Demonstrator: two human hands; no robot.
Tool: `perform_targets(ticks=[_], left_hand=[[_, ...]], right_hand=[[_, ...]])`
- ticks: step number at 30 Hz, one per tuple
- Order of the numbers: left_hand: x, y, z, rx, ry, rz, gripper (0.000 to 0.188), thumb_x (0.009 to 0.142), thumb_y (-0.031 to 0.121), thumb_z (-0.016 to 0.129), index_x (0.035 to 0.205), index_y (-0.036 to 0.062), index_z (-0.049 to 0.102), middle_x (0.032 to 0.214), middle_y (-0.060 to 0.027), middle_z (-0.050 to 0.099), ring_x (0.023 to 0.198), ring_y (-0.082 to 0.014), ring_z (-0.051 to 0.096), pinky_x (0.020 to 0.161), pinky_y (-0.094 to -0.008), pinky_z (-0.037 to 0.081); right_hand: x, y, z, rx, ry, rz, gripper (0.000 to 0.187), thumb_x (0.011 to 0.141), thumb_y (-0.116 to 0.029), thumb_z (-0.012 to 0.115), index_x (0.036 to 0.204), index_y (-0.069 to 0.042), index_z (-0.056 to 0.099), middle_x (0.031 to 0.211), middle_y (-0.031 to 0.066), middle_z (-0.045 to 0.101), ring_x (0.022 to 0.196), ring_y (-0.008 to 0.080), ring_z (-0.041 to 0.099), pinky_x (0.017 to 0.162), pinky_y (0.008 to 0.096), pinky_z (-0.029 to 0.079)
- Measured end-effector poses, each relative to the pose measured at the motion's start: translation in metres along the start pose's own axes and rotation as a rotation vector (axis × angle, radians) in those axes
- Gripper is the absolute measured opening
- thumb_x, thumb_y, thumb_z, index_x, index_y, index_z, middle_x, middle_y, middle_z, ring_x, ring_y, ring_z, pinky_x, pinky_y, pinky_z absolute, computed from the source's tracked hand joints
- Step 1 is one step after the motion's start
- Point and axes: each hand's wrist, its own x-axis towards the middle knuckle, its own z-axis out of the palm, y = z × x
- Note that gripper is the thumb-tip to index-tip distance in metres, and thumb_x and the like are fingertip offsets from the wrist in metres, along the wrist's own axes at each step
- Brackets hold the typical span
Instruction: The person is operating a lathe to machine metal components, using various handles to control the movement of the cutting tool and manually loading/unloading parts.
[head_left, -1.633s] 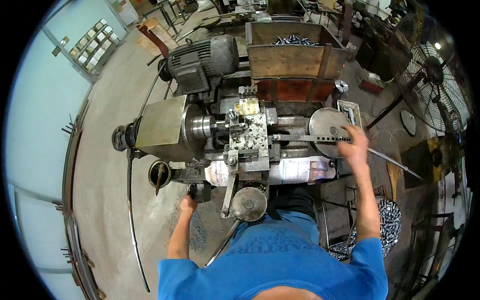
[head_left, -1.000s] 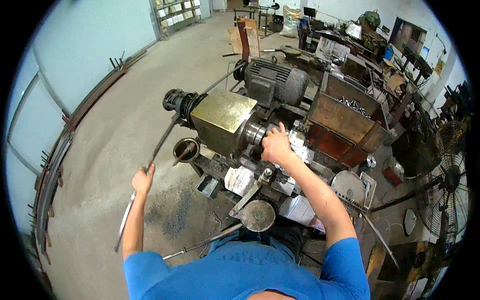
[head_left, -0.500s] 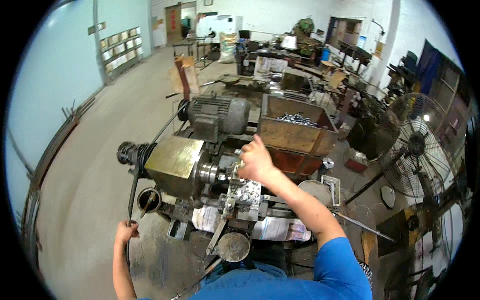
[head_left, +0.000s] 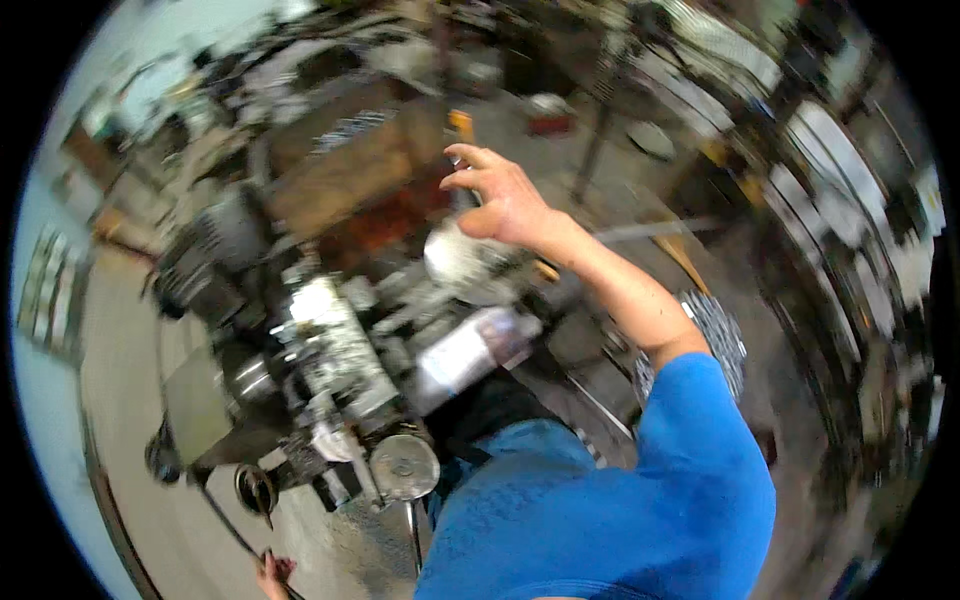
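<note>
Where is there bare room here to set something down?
Bare concrete floor left of the grey metal lathe looks free. The lathe top is crowded with fittings. The right hand hovers above a round silvery plate; the left hand grips a thin bar.

Bare metal all over the lathe point(head_left: 330, 350), greasy and dull grey, glinting bright only on the turned parts. Round handwheel point(head_left: 403, 466) in smooth, worn steel with a soft sheen. Rust-brown, rough sheet metal on the tray point(head_left: 350, 170) behind. Shiny metal plate point(head_left: 462, 262) beneath the right hand point(head_left: 500, 200). Glittering steel swarf point(head_left: 715, 330) heaped low. Matt blue cloth on the shirt point(head_left: 620, 510). Rough, matt grey concrete floor point(head_left: 120, 330).
</note>
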Motion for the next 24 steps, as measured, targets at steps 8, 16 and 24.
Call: perform_targets(ticks=[8,16,24], left_hand=[[0.001,0.006,0.074,0.188,0.074,0.019,0.041,0.081,0.025,0.064,0.112,-0.0007,0.054,0.069,-0.0096,0.056,0.063,-0.0213,0.058,0.059,-0.0352,0.049],[0.002,0.015,0.072,0.294,0.058,0.046,0.041,0.079,0.027,0.065,0.11,0.0009,0.056,0.076,-0.0108,0.058,0.066,-0.0227,0.059,0.06,-0.0365,0.049],[0.002,0.021,0.047,0.362,0.045,0.085,0.041,0.077,0.029,0.066,0.107,0.0025,0.058,0.082,-0.0121,0.06,0.069,-0.0241,0.06,0.062,-0.0378,0.048]], right_hand=[[-0.36,0.133,-0.126,-0.621,-0.332,1.087,0.025,0.058,-0.023,0.063,0.076,-0.006,0.067,0.081,0.0188,0.063,0.08,0.0343,0.06,0.073,0.0409,0.049],[-0.433,0.139,-0.085,-0.706,-0.892,1.14,0.033,0.067,-0.024,0.057,0.09,-0.002,0.066,0.103,0.0166,0.062,0.095,0.0297,0.059,0.087,0.0354,0.046],[-0.41,0.157,-0.073,-0.633,-0.998,1.182,0.039,0.067,-0.027,0.062,0.096,-0.002,0.065,0.111,0.0196,0.058,0.105,0.0298,0.055,0.092,0.0336,0.043]])
